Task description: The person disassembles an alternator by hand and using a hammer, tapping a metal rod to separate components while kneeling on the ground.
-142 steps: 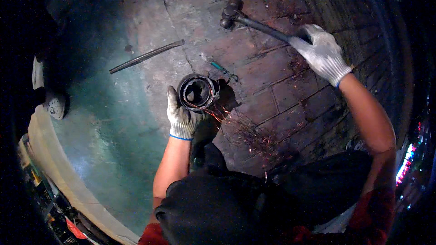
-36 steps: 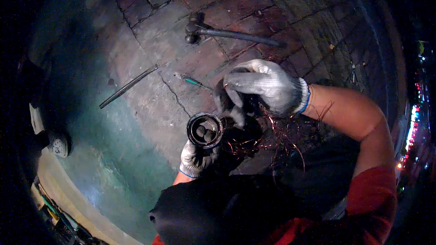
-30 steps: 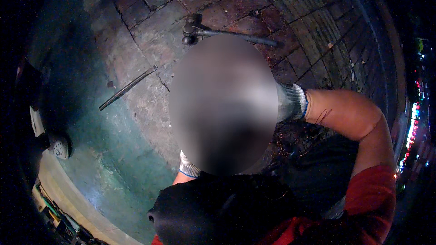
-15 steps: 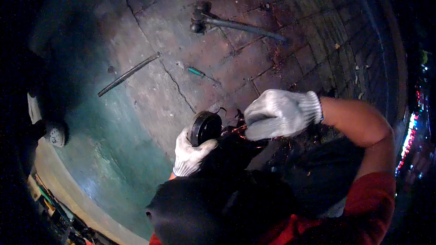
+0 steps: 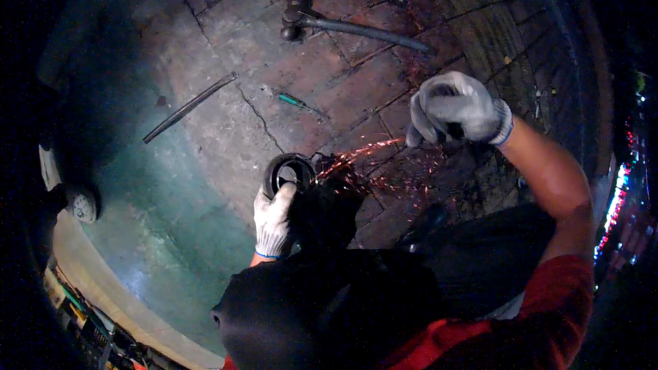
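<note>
In a white knit glove, my left hand [image 5: 273,223] grips a dark, hollow metal ring [image 5: 271,173], with the thumb laid over its opening. From the ring's right side a spray of thin copper-coloured strands [image 5: 360,153] runs up and to the right. My right hand [image 5: 458,108], gloved the same way, is raised above the floor with its fingers curled at the far end of these strands. More reddish strands [image 5: 411,181] spread below it, blurred. Whatever supports the ring is lost in dark shadow.
Farther off on the paving lie a long-handled hammer [image 5: 363,33], a metal bar [image 5: 192,107] and a green-handled screwdriver [image 5: 291,100]. A shoe [image 5: 83,205] shows at the left. Mixed items [image 5: 96,325] lie at the lower left. A large black shape [image 5: 329,301] fills the lower middle.
My right hand has moved up and right, away from the ring, and the copper-coloured strands now stretch out between them. My left hand and the ring have shifted slightly left and turned.
</note>
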A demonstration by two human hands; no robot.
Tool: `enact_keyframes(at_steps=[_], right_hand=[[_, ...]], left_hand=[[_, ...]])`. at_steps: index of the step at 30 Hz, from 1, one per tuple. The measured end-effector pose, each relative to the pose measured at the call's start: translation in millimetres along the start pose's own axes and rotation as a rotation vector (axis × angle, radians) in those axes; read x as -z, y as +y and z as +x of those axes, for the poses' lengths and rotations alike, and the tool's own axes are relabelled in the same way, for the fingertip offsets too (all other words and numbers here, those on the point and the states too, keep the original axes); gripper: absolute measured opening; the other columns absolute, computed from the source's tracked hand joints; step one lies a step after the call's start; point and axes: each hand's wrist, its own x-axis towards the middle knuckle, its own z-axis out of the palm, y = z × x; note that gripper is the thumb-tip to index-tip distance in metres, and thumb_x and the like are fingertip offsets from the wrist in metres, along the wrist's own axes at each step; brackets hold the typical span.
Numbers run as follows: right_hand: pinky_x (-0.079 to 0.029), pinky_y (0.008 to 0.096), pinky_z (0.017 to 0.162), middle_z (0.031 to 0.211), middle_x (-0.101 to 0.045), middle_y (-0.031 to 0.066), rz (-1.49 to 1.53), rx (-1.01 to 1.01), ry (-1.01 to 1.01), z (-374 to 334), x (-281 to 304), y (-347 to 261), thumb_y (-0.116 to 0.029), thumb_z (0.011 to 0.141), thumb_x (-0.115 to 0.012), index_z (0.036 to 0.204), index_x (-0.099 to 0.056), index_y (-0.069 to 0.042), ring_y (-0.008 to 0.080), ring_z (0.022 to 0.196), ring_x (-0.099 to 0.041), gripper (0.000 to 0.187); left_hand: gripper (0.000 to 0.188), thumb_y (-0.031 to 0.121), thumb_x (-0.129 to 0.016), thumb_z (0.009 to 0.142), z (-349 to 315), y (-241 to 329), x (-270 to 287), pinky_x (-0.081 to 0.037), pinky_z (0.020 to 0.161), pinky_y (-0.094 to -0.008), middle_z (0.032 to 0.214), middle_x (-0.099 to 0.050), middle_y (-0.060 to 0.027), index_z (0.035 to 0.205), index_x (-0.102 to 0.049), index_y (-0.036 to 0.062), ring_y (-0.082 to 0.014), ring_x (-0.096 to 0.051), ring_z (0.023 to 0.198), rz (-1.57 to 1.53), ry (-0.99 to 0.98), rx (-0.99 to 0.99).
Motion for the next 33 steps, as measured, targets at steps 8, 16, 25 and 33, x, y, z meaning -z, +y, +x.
enact_keyframes(at_steps=[8,16,25,33], right_hand=[[-0.046,0.0326,0.072,0.071,-0.059,0.0098,-0.733,-0.129,0.344,23.6,84.9,22.0,-0.024,0.087,-0.058,0.090,-0.064,0.002,0.0200,0.073,-0.060,0.027],[-0.050,0.0474,0.082,0.093,-0.065,0.0260,-1.399,-0.307,0.794,5.0,139.5,5.5,-0.041,0.083,-0.055,0.093,-0.066,0.003,0.0405,0.091,-0.064,0.046],[-0.051,0.0424,0.070,0.078,-0.065,0.0220,-1.359,0.357,0.050,69.7,-20.3,-92.4,-0.033,0.083,-0.057,0.085,-0.068,0.003,0.0340,0.069,-0.063,0.038],[-0.051,0.0419,0.077,0.094,-0.069,0.0193,-1.210,0.631,0.047,118.5,2.8,-59.3,-0.047,0.082,-0.063,0.097,-0.069,-0.003,0.0329,0.087,-0.065,0.047]], left_hand=[[0.040,0.045,-0.051,0.093,11.6,-10.4,24.1,-0.050,0.057,-0.0343,0.091,-0.065,-0.0109,0.107,-0.059,0.0083,-0.0246,-0.062,0.070,-0.395,0.028,0.094],[0.034,0.034,-0.053,0.095,43.7,33.7,17.5,-0.053,0.063,-0.0393,0.085,-0.060,-0.0133,0.108,-0.051,0.0023,-0.0305,-0.063,0.073,-0.134,0.071,-0.092],[0.048,0.032,-0.069,0.083,32.3,133.5,-51.2,-0.050,0.058,-0.0319,0.093,-0.062,-0.0070,0.122,-0.053,0.0106,-0.0189,-0.060,0.069,0.363,-0.135,-0.070],[0.047,0.035,-0.066,0.085,-15.3,221.8,-178.9,-0.048,0.059,-0.0269,0.088,-0.063,-0.0071,0.116,-0.055,0.0006,-0.0138,-0.059,0.068,0.792,-0.141,-0.335]])
